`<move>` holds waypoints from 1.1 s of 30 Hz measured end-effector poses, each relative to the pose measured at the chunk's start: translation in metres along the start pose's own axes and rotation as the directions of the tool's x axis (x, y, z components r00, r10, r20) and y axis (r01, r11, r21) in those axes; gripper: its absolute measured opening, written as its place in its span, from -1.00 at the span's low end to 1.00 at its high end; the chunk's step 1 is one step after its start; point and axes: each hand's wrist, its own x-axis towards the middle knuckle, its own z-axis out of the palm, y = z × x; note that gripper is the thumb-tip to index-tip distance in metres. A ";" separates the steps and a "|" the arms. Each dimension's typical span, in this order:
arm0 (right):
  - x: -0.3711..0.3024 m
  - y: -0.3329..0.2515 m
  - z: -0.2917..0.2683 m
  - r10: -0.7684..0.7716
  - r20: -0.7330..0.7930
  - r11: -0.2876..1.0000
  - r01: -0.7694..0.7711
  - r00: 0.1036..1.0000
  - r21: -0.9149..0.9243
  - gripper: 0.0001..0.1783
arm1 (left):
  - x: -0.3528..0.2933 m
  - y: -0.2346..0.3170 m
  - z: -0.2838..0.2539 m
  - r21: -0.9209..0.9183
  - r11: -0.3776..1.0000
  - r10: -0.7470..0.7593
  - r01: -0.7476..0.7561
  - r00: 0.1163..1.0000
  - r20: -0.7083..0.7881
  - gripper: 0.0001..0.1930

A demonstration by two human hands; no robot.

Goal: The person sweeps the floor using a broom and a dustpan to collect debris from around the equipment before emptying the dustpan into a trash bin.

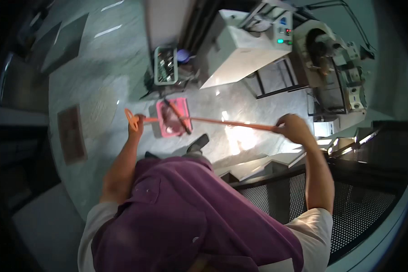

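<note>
A long orange strap (231, 123) stretches almost level across the view between my two hands. My left hand (136, 125) is closed round it near its left end, where a loose loop sticks out past the fingers. My right hand (295, 129) pinches the other end between thumb and fingers, well off to the right. Below the strap, on the floor, sits a shallow pink tray (160, 109). A black and orange bar-like tool (176, 115) lies slantwise across this tray; its exact kind cannot be made out.
Behind the pink tray stands a green-grey crate (166, 82) of small items, beside a white machine cabinet (240, 54). Another person (321, 47) is at a bench at the far right. A black perforated metal panel (358, 211) lies near my right arm. A brown mat (71, 135) is on the left floor.
</note>
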 end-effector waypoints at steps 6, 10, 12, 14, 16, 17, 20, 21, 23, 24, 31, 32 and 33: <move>-0.020 -0.066 -0.088 0.083 0.074 0.958 -0.100 0.994 0.269 -0.78 | -0.010 0.023 -0.148 -0.155 0.940 -0.321 0.305 0.943 -0.091 -0.78; 0.001 -0.110 -0.088 0.159 0.138 0.900 -0.201 0.978 0.386 -0.79 | -0.023 0.035 -0.232 -0.296 0.897 -0.416 0.328 0.855 -0.311 -0.80; 0.016 -0.126 -0.087 0.141 0.233 0.852 -0.238 0.962 0.467 -0.77 | -0.023 0.027 -0.281 -0.260 0.889 -0.440 0.378 0.863 -0.248 -0.77; 0.030 -0.152 -0.090 0.191 0.289 0.846 -0.307 0.938 0.436 -0.75 | -0.016 0.036 -0.315 -0.242 0.893 -0.447 0.380 0.817 -0.363 -0.79; 0.052 -0.166 -0.085 0.174 0.416 0.782 -0.382 0.892 0.493 -0.65 | -0.012 0.040 -0.351 -0.138 0.923 -0.384 0.360 0.817 -0.430 -0.78; 0.063 -0.175 -0.080 0.142 0.448 0.783 -0.377 0.883 0.495 -0.64 | -0.008 0.042 -0.361 -0.117 0.950 -0.308 0.291 0.795 -0.523 -0.76; 0.099 -0.206 -0.090 0.024 0.612 0.783 -0.395 0.790 0.480 -0.60 | 0.006 0.040 -0.411 -0.050 0.966 -0.240 0.252 0.811 -0.534 -0.74; 0.109 -0.227 -0.104 0.001 0.601 0.842 -0.325 0.800 0.431 -0.56 | 0.006 0.023 -0.439 0.044 0.961 -0.206 0.271 0.818 -0.537 -0.72; 0.125 -0.255 -0.138 -0.080 0.653 0.873 -0.264 0.753 0.411 -0.48 | 0.026 0.039 -0.461 -0.018 0.940 -0.277 0.341 0.731 -0.623 -0.69; 0.135 -0.266 -0.156 -0.146 0.707 0.856 -0.270 0.691 0.440 -0.44 | 0.036 0.048 -0.472 -0.095 0.914 -0.350 0.395 0.647 -0.678 -0.66; 0.265 -0.394 -0.250 -0.742 0.586 0.605 -0.051 0.325 0.795 -0.59 | 0.137 0.067 -0.568 -0.045 0.902 -0.324 0.430 0.603 -0.729 -0.67; 0.275 -0.418 -0.258 -0.744 0.590 0.610 -0.043 0.313 0.791 -0.59 | 0.159 0.075 -0.575 -0.066 0.931 -0.267 0.360 0.547 -0.794 -0.66; 0.286 -0.444 -0.266 -0.648 0.646 0.698 -0.023 0.404 0.715 -0.55 | 0.176 0.071 -0.598 -0.092 0.924 -0.295 0.370 0.541 -0.787 -0.65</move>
